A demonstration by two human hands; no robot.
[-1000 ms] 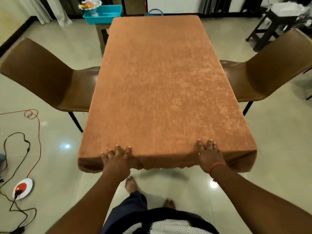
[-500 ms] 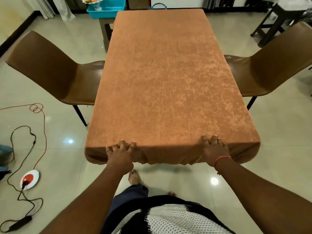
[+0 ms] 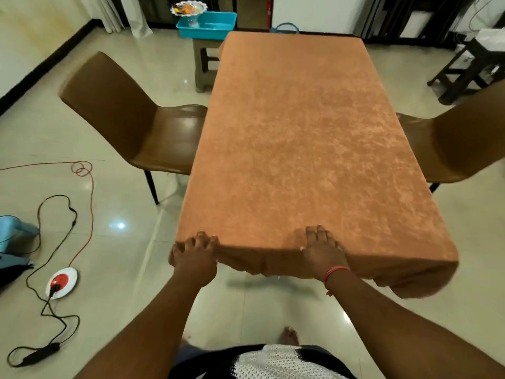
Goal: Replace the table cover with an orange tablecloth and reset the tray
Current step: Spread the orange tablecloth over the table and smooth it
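Note:
The orange tablecloth point(image 3: 297, 149) covers the whole table and hangs over its near edge. My left hand point(image 3: 195, 258) is at the near left corner with its fingers curled over the edge, gripping the cloth. Near the middle of that same edge, my right hand point(image 3: 322, 253) rests on the cloth with fingers spread on top and the thumb along the edge. Between the two hands the hanging cloth is bunched. A blue tray point(image 3: 207, 24) sits on a stool beyond the table's far left corner, with a glass dish point(image 3: 188, 9) at its left end.
Brown chairs stand at the table's left point(image 3: 131, 124) and right point(image 3: 451, 143) sides. Cables and a red-and-white round socket point(image 3: 61, 281) lie on the floor at the left. A dark stool point(image 3: 464, 69) stands at the far right.
Both hands have slid left along the near edge: the left hand to the corner, the right hand from near the right corner toward the middle. The view has shifted left.

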